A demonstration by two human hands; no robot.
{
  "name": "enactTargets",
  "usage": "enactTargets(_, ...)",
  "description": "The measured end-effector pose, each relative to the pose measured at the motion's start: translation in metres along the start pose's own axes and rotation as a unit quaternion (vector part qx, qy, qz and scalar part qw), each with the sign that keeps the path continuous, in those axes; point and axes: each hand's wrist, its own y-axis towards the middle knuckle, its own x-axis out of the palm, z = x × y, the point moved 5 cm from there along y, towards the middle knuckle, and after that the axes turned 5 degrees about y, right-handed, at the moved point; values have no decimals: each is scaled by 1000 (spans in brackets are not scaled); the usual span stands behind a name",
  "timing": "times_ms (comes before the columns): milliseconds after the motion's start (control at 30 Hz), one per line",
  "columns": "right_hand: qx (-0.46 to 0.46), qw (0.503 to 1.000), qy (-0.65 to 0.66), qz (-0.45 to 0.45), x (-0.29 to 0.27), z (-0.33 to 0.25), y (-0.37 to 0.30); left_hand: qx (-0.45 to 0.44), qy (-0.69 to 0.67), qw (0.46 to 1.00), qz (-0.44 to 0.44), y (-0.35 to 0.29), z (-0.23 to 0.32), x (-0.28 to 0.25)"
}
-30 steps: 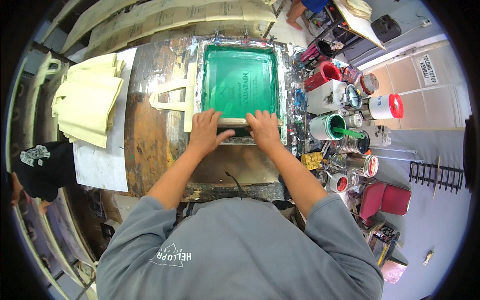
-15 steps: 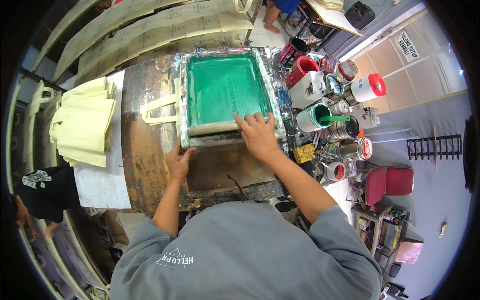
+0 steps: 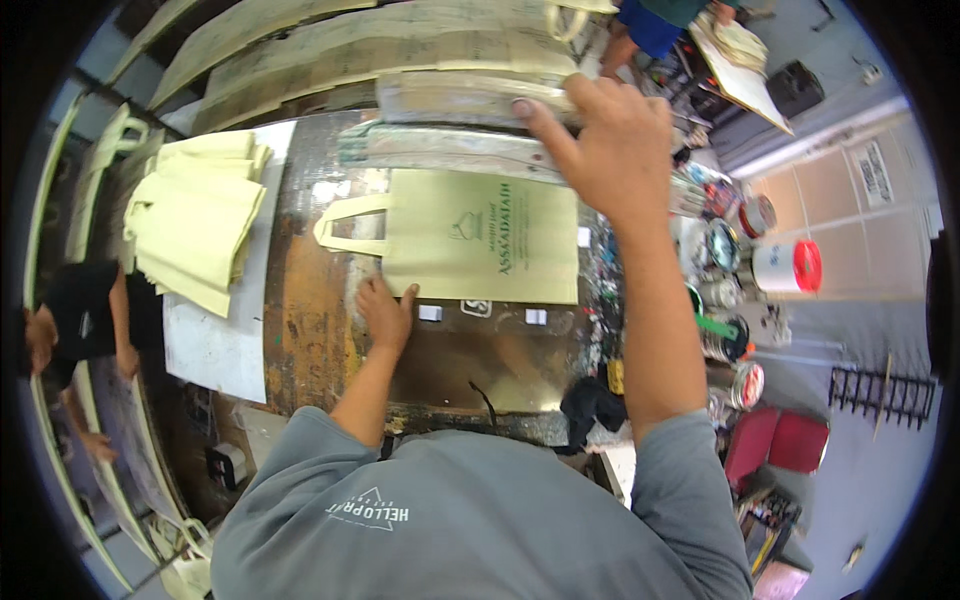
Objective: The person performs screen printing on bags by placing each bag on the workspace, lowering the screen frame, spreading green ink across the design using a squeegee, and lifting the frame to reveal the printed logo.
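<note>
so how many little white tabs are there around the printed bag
3 visible: one white tab and another along the near edge of the printed bag, a third tab at its right edge. Others may be hidden under the bag or the raised frame.

— What clothes are on this person, please?
— It is a grey shirt (image 3: 500,530); the left sleeve (image 3: 325,435) and the right sleeve (image 3: 690,490) have the same grey. Both are short and loose.
— And some marking?
— Yes, a white print (image 3: 385,513) on the left chest: letters with a thin peaked outline.
— The forearms and hands?
— These are bare.
</note>
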Motion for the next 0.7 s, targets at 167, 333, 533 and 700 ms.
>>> enactTargets(167, 21, 999, 19, -31, 6, 2, 33, 3, -166, 984, 61, 25, -17, 25)
enactTargets(333, 49, 997, 22, -60, 8, 10, 51, 0, -433, 901, -30, 79, -8, -72)
enactTargets(533, 50, 996, 10, -72, 7, -1, 38, 9, -451, 892, -5, 24, -201, -162)
enactTargets(700, 49, 997, -13, -63, 2, 1, 23, -213, -435, 870, -91, -62, -336, -205)
